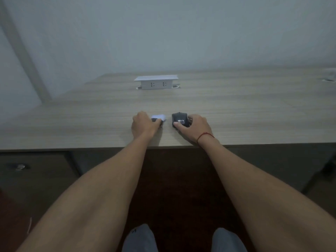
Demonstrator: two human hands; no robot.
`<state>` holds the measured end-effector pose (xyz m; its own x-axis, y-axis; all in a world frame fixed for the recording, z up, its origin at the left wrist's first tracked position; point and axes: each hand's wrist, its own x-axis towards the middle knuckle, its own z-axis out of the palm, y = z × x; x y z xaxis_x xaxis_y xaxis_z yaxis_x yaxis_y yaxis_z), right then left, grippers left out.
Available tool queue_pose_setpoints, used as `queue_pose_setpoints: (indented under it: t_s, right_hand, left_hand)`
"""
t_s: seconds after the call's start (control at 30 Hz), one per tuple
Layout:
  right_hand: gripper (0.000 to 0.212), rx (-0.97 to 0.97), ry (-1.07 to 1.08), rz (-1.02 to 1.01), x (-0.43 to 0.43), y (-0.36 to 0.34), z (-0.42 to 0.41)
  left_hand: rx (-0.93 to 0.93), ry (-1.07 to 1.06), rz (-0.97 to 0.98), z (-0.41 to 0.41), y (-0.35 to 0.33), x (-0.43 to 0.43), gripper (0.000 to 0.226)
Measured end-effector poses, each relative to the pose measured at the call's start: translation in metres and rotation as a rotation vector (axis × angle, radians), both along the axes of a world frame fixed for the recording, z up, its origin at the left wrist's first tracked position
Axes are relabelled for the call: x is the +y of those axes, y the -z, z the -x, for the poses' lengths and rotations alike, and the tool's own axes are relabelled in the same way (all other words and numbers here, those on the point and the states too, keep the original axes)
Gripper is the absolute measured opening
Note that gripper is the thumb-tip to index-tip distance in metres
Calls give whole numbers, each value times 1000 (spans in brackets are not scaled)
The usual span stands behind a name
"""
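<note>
A black computer mouse (179, 118) with white lettering lies on the wooden desk (91, 120) near its front edge. My right hand (195, 127) grips it from the right, thumb on its near side. Just left of it sits a small white and dark object (159, 117), which looks like a second mouse. My left hand (142, 124) holds that object with curled fingers and hides most of it. The two objects lie a short gap apart.
A white pop-up socket box (156, 82) stands raised from the desk at the back centre. A grey wall rises behind. A drawer unit with a metal handle (20, 167) sits under the desk at left. My knees show at the bottom.
</note>
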<state>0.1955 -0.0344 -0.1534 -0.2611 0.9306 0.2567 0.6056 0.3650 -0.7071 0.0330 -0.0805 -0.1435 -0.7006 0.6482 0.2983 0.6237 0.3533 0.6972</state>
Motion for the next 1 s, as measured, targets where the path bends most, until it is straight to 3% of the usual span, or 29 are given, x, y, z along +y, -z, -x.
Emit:
queue_pose_setpoints:
  t_s: [0.1,0.2,0.33,0.43,0.57,0.9,1.0]
  right_hand:
    - [62,-59,27,-65,-2,-4,-1]
    - [68,-66,-21,-163,-1,-6,2]
    - [52,-160,-159,-211,9,-5,17]
    - [34,-159,-123,-224,24,-2,23]
    - [25,-142,-43,-193,56,1,21]
    - [35,-145,16,-180,100,8,29]
    - [65,-146,41,-117,92,7,24]
  left_hand:
    - [210,-27,70,2,-7,-8,50]
    - [317,126,-2,10,-3,-11,40]
    - [257,390,64,20,12,2,42]
    - [267,356,62,23,16,19,43]
    - [281,305,82,23,15,47,34]
    - [271,298,116,23,11,87,36]
    - [204,331,123,17,7,75,66]
